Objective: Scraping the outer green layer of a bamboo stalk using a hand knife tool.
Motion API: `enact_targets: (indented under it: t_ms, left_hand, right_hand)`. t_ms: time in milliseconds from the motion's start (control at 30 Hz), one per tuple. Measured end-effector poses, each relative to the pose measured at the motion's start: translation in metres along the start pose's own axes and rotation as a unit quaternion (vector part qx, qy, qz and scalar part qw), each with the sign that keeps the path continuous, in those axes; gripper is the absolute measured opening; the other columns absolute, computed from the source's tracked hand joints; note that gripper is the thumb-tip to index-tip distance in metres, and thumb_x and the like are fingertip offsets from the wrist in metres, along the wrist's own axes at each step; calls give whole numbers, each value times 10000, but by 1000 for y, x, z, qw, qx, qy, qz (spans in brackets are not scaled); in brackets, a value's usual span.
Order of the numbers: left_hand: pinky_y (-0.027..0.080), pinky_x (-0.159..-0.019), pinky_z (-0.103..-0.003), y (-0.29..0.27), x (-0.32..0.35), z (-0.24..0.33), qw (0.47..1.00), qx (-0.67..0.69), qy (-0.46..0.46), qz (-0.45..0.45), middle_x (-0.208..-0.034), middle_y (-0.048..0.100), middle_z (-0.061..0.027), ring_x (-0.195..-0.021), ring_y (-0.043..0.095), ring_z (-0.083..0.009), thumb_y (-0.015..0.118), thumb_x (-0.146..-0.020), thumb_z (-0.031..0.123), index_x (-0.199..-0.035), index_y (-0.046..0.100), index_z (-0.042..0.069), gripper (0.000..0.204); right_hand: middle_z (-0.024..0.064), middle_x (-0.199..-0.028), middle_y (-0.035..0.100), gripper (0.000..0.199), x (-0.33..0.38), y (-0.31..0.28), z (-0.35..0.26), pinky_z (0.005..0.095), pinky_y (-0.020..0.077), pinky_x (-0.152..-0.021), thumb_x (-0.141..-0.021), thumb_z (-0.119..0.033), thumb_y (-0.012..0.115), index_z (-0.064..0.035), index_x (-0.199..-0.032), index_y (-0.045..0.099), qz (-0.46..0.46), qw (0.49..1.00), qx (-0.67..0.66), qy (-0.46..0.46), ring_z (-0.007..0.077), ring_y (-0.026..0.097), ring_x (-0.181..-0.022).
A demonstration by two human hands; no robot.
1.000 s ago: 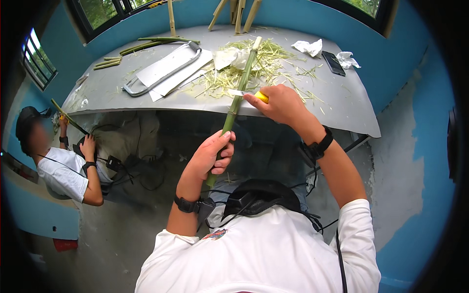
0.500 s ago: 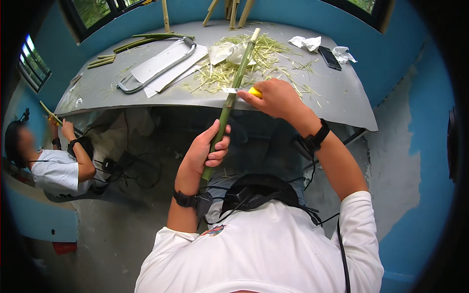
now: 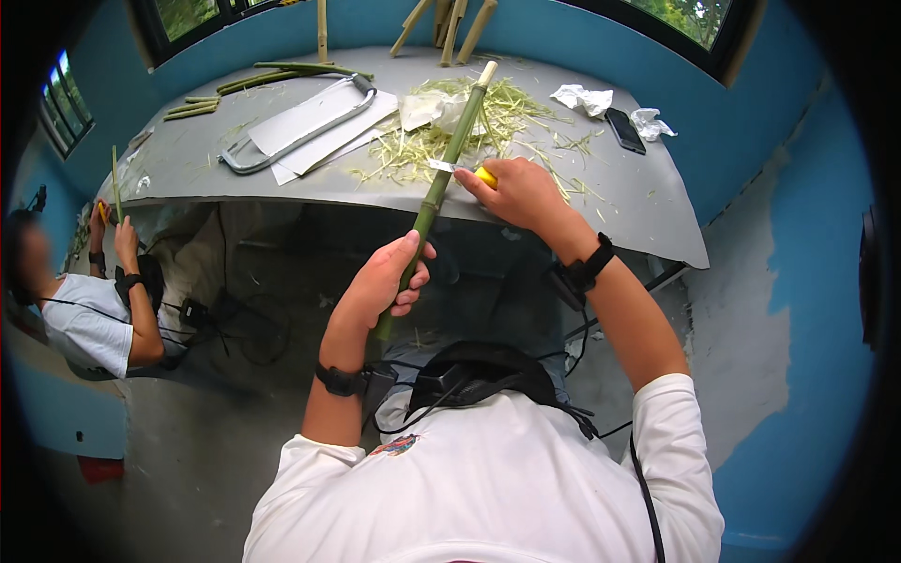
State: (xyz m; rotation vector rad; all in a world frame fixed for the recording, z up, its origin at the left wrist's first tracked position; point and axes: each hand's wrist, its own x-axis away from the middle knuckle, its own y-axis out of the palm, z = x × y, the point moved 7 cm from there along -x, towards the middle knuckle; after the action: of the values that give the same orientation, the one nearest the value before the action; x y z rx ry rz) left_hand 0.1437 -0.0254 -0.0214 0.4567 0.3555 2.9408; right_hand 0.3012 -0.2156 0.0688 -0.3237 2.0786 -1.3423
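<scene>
- Left hand point(image 3: 387, 272) is wrapped round the lower length of a slim green jointed bamboo-like stick point(image 3: 437, 192), fingers curled fully about it and thumb laid up along the stem.
- The stick slants away from the person, its butt just below that fist and its pale tip above the grey sheet-covered table point(image 3: 648, 206); whether it rests on anything there, I cannot tell.
- It should handle as light and stiff, more apt to split than to bend; its smooth skin could twist or slip under a pull, so the best hold is low down, below the joint and clear of the blade.
- Right hand point(image 3: 521, 192) is closed about a yellow-handled knife point(image 3: 485, 176), whose flat blade lies across the stick just above the joint; its thumb reaches close to the stem.
- Left forearm rises from below with a bent elbow; the right slants in from the right side, back of the hand upward.
- Pale green curled shavings point(image 3: 404, 155) lie behind and beside the stick's upper part.
</scene>
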Motion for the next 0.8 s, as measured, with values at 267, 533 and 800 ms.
enact_targets:
  t_ms: [267,533,800]
  left_hand:
    - [331,-480,-227,-9,-9,-12,1000,-12,-23,-15,-787,444,57,-593,397,-39,497,-1221,612,-1136,580,128,498]
    - [310,-458,-193,-13,-5,-24,999,7,-27,15,-784,456,76,-575,379,-11,543,-1191,656,-1111,595,138,527]
    - [319,-477,-199,-14,-4,-26,999,16,-29,17,-789,461,75,-584,385,-21,563,-1174,677,-1111,598,144,538]
  right_hand:
    - [216,-742,752,796,5,10,6,571,590,-684,-1075,-787,605,-56,-813,783,38,999,-4,3,456,767,-741]
    - [214,-734,726,774,7,21,0,571,558,-664,-1082,-779,612,-71,-797,740,32,999,-10,1,470,733,-732]
    - [212,-745,733,777,5,26,0,568,580,-705,-1084,-791,597,-79,-825,773,25,1000,-2,-1,478,744,-769]
